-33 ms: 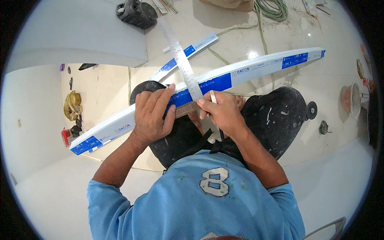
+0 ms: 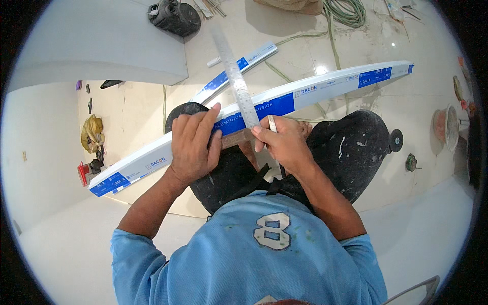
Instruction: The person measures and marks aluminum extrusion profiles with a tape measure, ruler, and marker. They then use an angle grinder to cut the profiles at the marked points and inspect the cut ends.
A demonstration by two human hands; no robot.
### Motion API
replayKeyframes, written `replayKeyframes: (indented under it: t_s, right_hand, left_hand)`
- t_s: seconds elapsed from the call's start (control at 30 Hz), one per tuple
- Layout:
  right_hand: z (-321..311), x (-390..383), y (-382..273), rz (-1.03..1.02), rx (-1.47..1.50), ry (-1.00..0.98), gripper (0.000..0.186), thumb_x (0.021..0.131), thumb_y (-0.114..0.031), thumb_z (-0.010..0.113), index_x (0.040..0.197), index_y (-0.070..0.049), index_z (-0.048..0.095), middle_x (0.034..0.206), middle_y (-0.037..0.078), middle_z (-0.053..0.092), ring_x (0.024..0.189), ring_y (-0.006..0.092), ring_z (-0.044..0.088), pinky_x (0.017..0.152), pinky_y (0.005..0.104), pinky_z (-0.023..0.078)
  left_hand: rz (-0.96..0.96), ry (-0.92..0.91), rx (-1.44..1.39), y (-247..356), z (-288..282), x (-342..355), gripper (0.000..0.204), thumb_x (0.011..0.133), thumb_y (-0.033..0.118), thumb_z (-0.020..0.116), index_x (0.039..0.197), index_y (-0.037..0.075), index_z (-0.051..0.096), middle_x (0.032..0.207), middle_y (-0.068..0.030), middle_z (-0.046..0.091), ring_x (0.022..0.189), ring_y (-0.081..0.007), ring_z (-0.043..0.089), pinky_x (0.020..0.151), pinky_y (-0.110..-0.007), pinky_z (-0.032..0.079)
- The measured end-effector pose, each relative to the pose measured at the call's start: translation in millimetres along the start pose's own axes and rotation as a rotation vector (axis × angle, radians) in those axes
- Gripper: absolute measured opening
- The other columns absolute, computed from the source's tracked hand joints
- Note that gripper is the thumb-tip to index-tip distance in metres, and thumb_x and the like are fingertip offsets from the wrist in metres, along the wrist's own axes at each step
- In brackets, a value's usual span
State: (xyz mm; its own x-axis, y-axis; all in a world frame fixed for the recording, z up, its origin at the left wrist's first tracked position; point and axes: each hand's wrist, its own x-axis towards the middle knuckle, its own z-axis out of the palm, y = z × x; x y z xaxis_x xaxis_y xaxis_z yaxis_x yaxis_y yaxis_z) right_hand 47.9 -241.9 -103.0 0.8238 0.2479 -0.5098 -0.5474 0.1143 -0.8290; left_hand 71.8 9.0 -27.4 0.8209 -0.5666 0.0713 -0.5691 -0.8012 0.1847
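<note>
My left hand (image 2: 195, 145) grips a long profile (image 2: 330, 86) in white and blue printed wrapping, lying diagonally across my knees. A metal ruler (image 2: 239, 89), its far end blurred, crosses the profile almost at a right angle. My right hand (image 2: 279, 137) pinches the ruler's near end with the thumb on it and also holds a slim white pen-like stick (image 2: 271, 123). Beneath the profile, between my hands, is a brown block (image 2: 235, 138), partly hidden. A second, shorter wrapped profile (image 2: 259, 55) lies beyond, on the tiled floor.
A black container (image 2: 174, 19) stands by the white ledge (image 2: 101, 46) at upper left. Coiled green hose (image 2: 345, 12) lies at the top, its lines crossing the floor. A yellow bag (image 2: 91, 133) is at left; a pale bucket (image 2: 447, 127) and small green object (image 2: 410, 161) are at right.
The ruler's far end has swung slightly to the right. The fingers of my left hand have shifted very slightly on the profile.
</note>
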Motion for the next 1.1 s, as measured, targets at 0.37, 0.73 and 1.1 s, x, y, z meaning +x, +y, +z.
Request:
replayKeyframes:
  t_s: [0.37, 0.73, 1.1]
  right_hand:
    - [-3.7, -15.9, -0.6, 0.000, -0.054, -0.062, 0.030, 0.111, -0.028, 0.072, 0.091, -0.005, 0.075, 0.066, -0.004, 0.063, 0.055, 0.0059, 0.049, 0.053, 0.0268, 0.038]
    - [4.1, -20.4, 12.7, -0.033, 0.031, -0.008, 0.033, 0.110, -0.026, 0.071, 0.092, 0.001, 0.075, 0.075, 0.009, 0.076, 0.062, 0.0159, 0.067, 0.058, 0.0352, 0.052]
    - [-0.9, -21.7, 2.6, -0.034, 0.065, 0.020, 0.035, 0.110, -0.030, 0.072, 0.096, 0.001, 0.080, 0.078, 0.007, 0.078, 0.068, 0.0153, 0.071, 0.063, 0.0318, 0.055]
  left_hand:
    - [-0.045, -0.083, -0.011, 21.0, -18.0, 13.7, 0.038, 0.091, 0.005, 0.083, 0.128, 0.008, 0.074, 0.115, -0.0167, 0.065, 0.113, -0.0381, 0.063, 0.099, -0.049, 0.048]
    - [-0.143, -0.242, -0.223, 28.1, -20.1, 4.4, 0.061, 0.098, 0.012, 0.077, 0.156, 0.016, 0.060, 0.138, -0.0258, 0.068, 0.126, -0.0435, 0.067, 0.109, -0.055, 0.051]
    - [0.001, -0.287, -0.031, 27.5, -9.5, -3.1, 0.069, 0.097, 0.019, 0.082, 0.163, 0.027, 0.064, 0.146, -0.0237, 0.065, 0.133, -0.0428, 0.063, 0.116, -0.055, 0.050]
